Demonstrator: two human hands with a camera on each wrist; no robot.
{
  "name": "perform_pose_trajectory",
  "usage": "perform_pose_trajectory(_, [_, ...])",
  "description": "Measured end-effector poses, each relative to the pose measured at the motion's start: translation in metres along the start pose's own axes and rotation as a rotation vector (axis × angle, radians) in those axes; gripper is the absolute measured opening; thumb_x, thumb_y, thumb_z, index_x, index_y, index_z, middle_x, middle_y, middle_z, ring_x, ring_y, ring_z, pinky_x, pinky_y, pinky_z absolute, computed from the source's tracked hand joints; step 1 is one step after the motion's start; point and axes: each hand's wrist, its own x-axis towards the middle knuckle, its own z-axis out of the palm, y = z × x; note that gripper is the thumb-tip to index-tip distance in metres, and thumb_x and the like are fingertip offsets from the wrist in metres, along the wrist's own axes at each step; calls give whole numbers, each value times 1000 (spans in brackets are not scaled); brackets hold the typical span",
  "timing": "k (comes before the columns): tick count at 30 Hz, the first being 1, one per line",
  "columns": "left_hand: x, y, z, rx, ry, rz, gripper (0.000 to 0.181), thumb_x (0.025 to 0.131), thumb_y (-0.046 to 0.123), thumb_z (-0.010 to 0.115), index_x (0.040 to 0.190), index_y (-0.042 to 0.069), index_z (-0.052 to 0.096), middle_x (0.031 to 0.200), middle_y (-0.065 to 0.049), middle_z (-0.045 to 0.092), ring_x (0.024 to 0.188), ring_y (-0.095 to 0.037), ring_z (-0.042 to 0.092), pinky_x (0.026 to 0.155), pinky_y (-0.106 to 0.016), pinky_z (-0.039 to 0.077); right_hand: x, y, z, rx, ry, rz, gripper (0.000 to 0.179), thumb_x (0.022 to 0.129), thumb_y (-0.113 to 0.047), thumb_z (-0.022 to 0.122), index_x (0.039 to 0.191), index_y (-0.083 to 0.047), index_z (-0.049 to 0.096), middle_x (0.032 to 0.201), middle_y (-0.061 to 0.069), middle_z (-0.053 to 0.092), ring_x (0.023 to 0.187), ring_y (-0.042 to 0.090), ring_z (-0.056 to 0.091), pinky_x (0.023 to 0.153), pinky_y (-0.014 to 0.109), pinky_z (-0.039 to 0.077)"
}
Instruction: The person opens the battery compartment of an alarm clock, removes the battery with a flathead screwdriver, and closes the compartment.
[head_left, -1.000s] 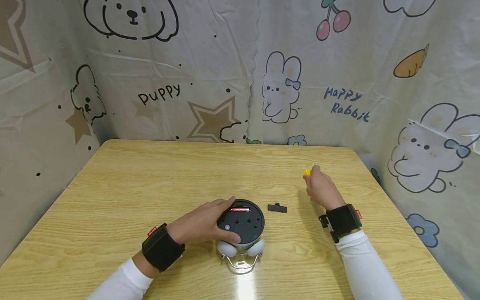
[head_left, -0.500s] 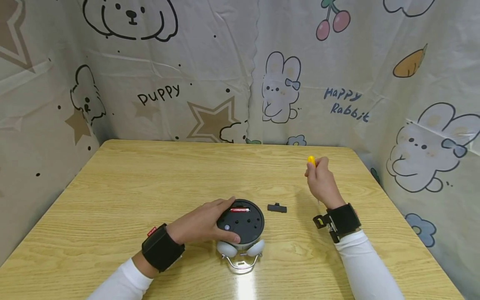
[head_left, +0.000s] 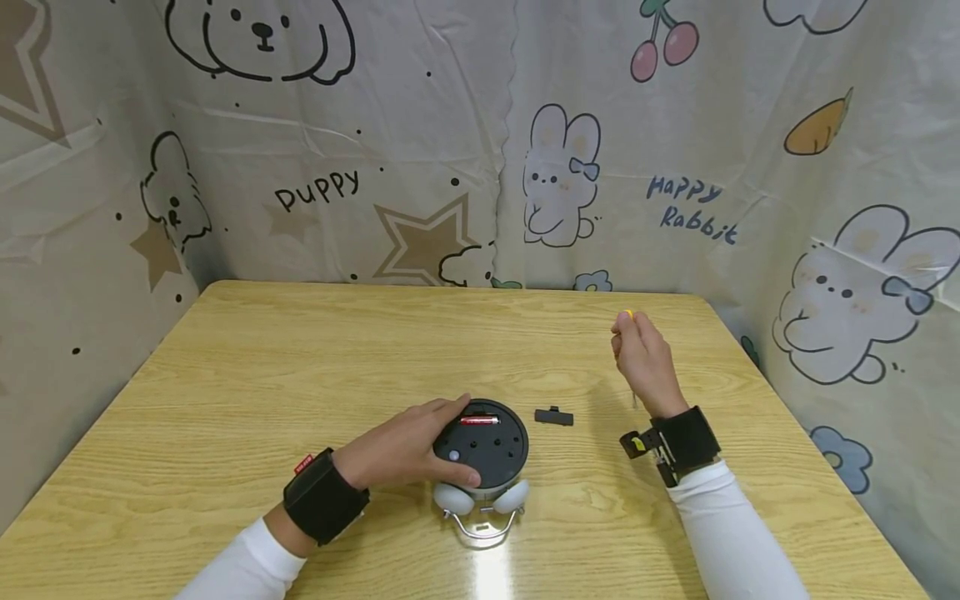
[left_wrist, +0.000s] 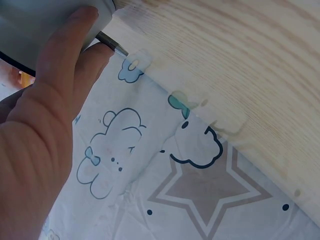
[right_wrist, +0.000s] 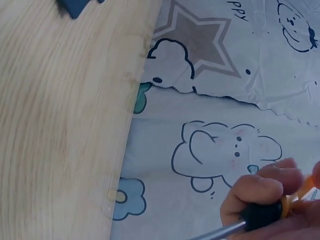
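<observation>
A twin-bell alarm clock [head_left: 491, 458] lies face down on the table, its black back upward and its two pale bells toward the person. A red battery [head_left: 480, 420] sits in the slot in its back. My left hand [head_left: 408, 442] holds the clock by its left side, thumb across the back. In the left wrist view, the hand lies against the pale clock body [left_wrist: 30, 25]. Raised over the right part of the table, my right hand [head_left: 647, 362] grips a screwdriver [right_wrist: 262, 215] with a black and yellow handle; its metal shaft points back toward the wrist.
A small dark battery cover [head_left: 554, 416] lies just right of the clock. The wooden table [head_left: 337, 333] ends at a patterned cloth [head_left: 420, 125] hung behind it and along both sides. Both wrists wear black bands [head_left: 326, 496].
My right hand has lifted slightly and turned the screwdriver, so its yellow end is now mostly hidden and the shaft shows below the hand. The left hand and clock stay put.
</observation>
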Motion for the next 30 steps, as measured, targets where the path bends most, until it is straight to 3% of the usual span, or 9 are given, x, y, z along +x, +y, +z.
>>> perform_pose_trajectory(4, [1, 0, 0, -1, -3, -14, 114, 78, 65, 82, 164, 9, 31, 160, -19, 46, 144, -34, 50, 112, -52, 46, -1, -3, 2, 150, 10, 5, 56, 110, -59, 29, 92, -9, 46, 69, -4, 39, 52, 8, 32, 52, 26, 31])
perform_pose_trajectory(9, [1, 1, 0, -4, -2, -20, 114, 78, 65, 82, 163, 9, 31, 160, -19, 46, 144, -34, 50, 112, -52, 46, -3, -9, 4, 245, 21, 9, 56, 110, -58, 33, 80, -11, 43, 57, -11, 31, 45, 6, 28, 46, 25, 26])
perform_pose_trajectory(17, [1, 2, 1, -5, 0, -22, 114, 78, 64, 82, 164, 10, 31, 160, -19, 47, 144, -35, 50, 112, -52, 46, -9, -19, 11, 367, 8, -23, 54, 111, -50, 37, 74, -12, 43, 55, -9, 33, 46, 8, 30, 46, 25, 26])
perform_pose_trajectory(24, [0, 1, 0, 0, -2, -12, 113, 79, 66, 81, 164, 10, 31, 159, -18, 47, 144, -35, 50, 112, -52, 46, -15, -27, 19, 490, -46, -65, 57, 111, -52, 31, 72, -13, 43, 57, -6, 36, 48, 12, 33, 47, 27, 27])
perform_pose_trajectory(30, [0, 0, 0, -5, -6, -15, 113, 79, 66, 81, 163, 10, 31, 159, -18, 47, 143, -35, 51, 112, -52, 46, -21, -33, 26, 552, -64, -139, 50, 111, -39, 36, 69, -11, 40, 57, -5, 38, 47, 15, 30, 46, 32, 21])
